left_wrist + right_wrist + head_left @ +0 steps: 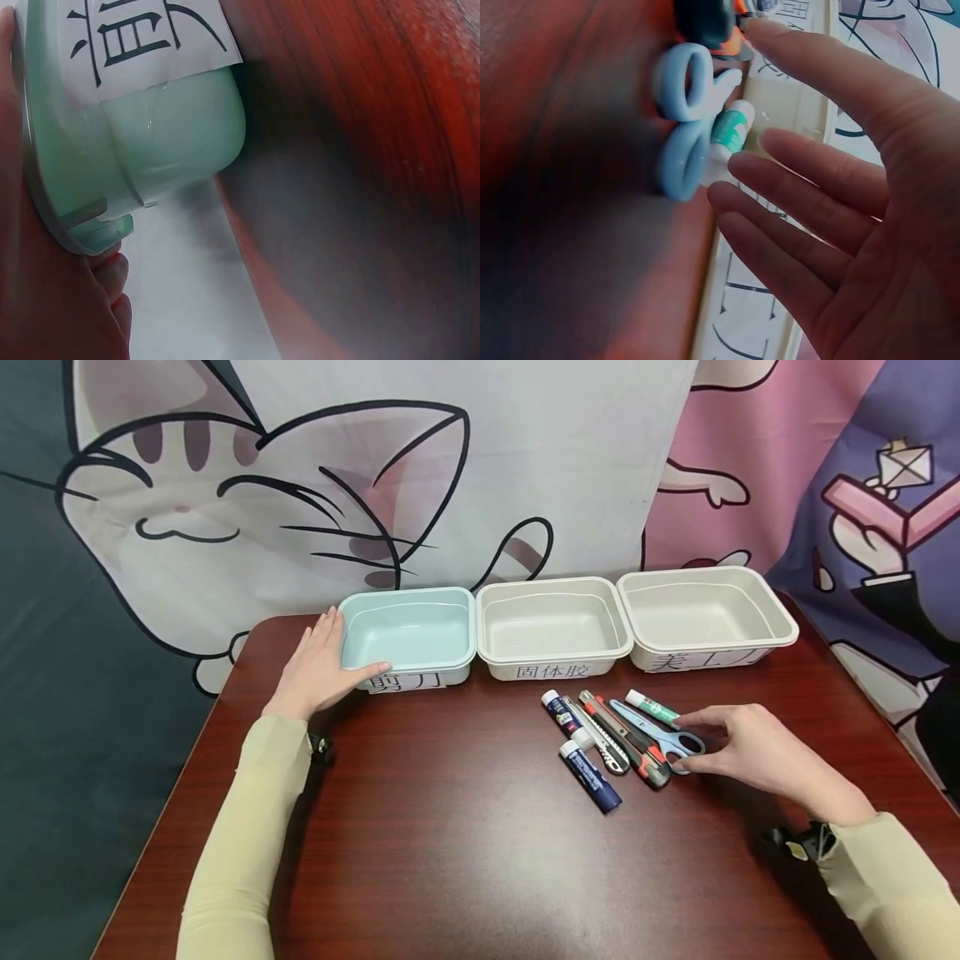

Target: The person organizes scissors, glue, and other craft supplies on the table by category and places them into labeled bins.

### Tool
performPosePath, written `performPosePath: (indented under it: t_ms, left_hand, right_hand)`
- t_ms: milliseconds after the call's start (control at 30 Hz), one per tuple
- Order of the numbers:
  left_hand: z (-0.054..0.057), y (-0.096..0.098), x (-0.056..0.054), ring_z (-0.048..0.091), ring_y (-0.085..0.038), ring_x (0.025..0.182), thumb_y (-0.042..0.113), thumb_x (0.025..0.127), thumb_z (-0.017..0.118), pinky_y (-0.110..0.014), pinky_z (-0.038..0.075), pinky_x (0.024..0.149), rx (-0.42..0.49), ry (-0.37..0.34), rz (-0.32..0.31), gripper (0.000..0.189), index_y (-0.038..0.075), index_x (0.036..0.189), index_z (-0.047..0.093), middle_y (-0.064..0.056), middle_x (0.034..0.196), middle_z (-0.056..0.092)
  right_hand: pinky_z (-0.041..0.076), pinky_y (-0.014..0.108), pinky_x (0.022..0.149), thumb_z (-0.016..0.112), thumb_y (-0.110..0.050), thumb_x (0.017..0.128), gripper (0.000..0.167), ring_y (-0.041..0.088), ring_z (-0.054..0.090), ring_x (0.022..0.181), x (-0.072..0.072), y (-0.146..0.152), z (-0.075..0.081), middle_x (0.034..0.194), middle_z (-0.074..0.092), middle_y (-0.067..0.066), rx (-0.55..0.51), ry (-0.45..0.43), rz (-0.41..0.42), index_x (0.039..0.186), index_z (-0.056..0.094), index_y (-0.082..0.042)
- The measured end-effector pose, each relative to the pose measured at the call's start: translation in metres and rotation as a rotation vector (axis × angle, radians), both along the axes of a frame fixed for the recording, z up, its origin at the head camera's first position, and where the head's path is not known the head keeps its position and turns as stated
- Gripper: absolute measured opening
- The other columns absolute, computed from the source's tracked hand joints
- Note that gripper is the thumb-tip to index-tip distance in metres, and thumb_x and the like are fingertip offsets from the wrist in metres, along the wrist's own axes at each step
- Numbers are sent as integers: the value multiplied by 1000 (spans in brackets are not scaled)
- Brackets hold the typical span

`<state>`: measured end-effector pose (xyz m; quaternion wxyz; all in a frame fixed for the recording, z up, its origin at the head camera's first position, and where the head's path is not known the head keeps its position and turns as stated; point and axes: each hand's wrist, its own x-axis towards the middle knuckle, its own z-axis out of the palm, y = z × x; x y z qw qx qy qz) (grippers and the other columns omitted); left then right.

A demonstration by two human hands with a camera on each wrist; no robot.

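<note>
My left hand (318,664) hid part of the pale blue box's (408,647) left rim, and in the left wrist view its label (405,682) was cut off at the top. Both forearms ran out of the head view inside their sleeves (247,835). Just left of my right hand (750,752), the utility knives (628,743) overlapped so closely that I couldn't settle their number; there were at least two, one silver and one red and black. I couldn't tell whether my right fingertips touched anything.

I counted three boxes: the blue one against my left hand, a cream middle box (555,627) between my hands and farther off, and a cream end box (712,614) beyond my right hand. One pair of blue scissors (658,737) lay with its loops right by my right thumb and fingertips. Of three glue sticks, the green one (654,708) was by my right index finger, and two dark blue ones (591,778) lay farther left, on the table (450,835) between my hands.

My left hand lay spread, fingers straight along the box's side, thumb over its front rim. My right reached in low from the side, thumb and fingers apart, pinching nothing.
</note>
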<state>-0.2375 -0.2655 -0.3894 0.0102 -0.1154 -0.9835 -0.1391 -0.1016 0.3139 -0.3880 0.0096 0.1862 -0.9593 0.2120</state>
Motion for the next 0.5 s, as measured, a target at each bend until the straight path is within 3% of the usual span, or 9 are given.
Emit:
performPosePath:
  t_ms: [300,500]
  left_hand:
    - [0,1,2,4,-33,154,81,84,56,-47,3,124,2,0,0,126,-5,160,4,-20,168,3]
    - [1,1,1,5,-34,154,82,84,55,-48,4,124,-12,7,-3,126,-5,160,5,-20,168,4]
  right_hand:
    - [53,44,72,97,-37,65,58,19,66,84,-5,-1,-14,97,74,2,40,34,52,109,78,-4]
    - [52,44,72,97,-32,64,53,22,64,85,-6,-4,-15,99,68,4,98,26,65,105,79,-3]
